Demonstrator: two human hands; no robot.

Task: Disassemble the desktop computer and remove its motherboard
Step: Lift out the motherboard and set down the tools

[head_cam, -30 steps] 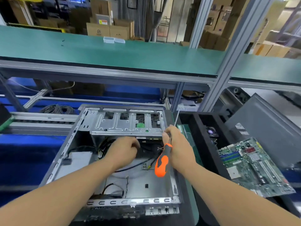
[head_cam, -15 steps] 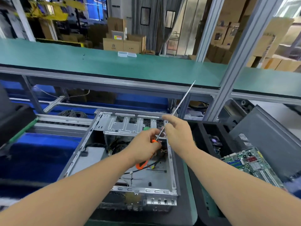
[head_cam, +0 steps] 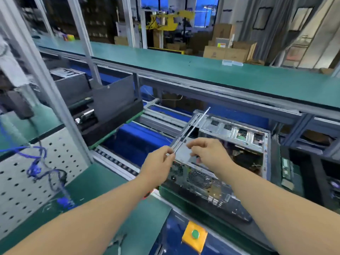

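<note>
Computer case lies opened; left hand pinches the screwdriver shaft, right hand hovers loosely spread. That thin pinch could let the tool slip.

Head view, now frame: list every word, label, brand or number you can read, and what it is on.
No text can be read in this frame.
Yellow-and-white label on a cardboard box: too blurred.
Dark print on another cardboard carton: too small.
Computer case: no marking can be made out.
Yellow switch box with green button: no lettering shows.
</note>
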